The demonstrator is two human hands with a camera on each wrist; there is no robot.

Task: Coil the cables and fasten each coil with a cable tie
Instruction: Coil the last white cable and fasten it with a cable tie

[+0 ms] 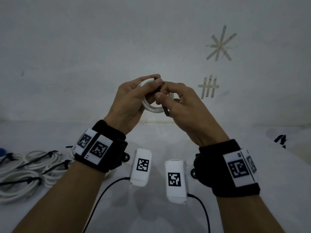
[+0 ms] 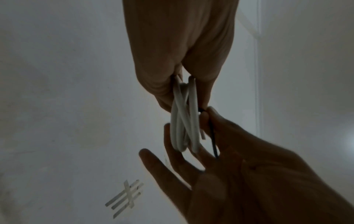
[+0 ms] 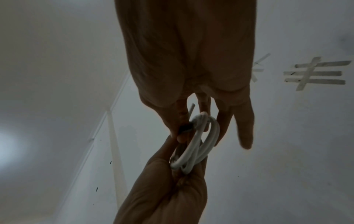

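- Both hands up in front of the wall, well above the worktop [image 1: 151,216], working one white cable coil [image 1: 152,109] between them.
- Left hand [image 1: 133,100]: fingers curled round the coil's left side, thumb on top near the upper edge. Firm hold.
- Left wrist view: coil [image 2: 184,121] hangs edge-on from the left hand [image 2: 178,45], several loops bunched, one crossing the others.
- Right hand [image 1: 183,105]: thumb & forefinger pinching the black cable tie [image 1: 165,111], which runs down across the coil; its free end pokes out below the thumb.
- Right wrist view: black tie head [image 3: 184,128] sits tight against the top of the coil [image 3: 193,145], nipped by the right hand [image 3: 187,53] fingertips; remaining fingers [image 3: 244,128] stretched out straight, off the cable.
- Left wrist cam shows the tie [image 2: 213,139] as a thin dark strand along the right hand [image 2: 249,174].
- Can't tell whether the tie is fully cinched.
- Down left on the worktop: pile of finished coils [image 1: 25,172], white, each w/ a black tie round it.
- Wall behind: tape marks, an asterisk shape [image 1: 220,44] and a hash shape [image 1: 208,86].
- Both wrists wear black bands w/ white marker tags [image 1: 99,148].
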